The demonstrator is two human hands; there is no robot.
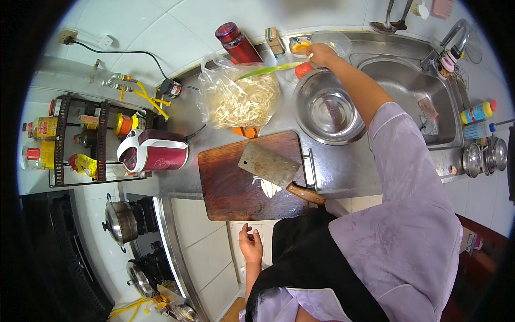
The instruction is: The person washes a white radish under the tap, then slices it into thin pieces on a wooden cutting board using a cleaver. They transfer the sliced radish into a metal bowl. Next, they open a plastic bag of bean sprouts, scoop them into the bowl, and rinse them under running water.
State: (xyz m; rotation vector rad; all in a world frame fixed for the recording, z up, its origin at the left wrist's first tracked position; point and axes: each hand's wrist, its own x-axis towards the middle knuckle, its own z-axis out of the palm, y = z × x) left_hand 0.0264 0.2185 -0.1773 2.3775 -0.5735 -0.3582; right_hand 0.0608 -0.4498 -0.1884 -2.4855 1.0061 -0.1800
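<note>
My right hand reaches to the back of the counter, its fingers closed around the white end of a scallion. The green end points left over a clear plastic bag of bean sprouts. Just below that hand are a red tomato-like item and a large stainless steel bowl. Below the counter edge hangs my left hand, with nothing in it and its fingers slightly apart. A cleaver lies flat on the wooden cutting board, partly over some sliced white pieces.
A sink adjoins the bowl on the right. At the back stand a red thermos, a small carton and a small bowl of orange contents. An electric kettle and a spice rack are left; a lidded pot sits lower left.
</note>
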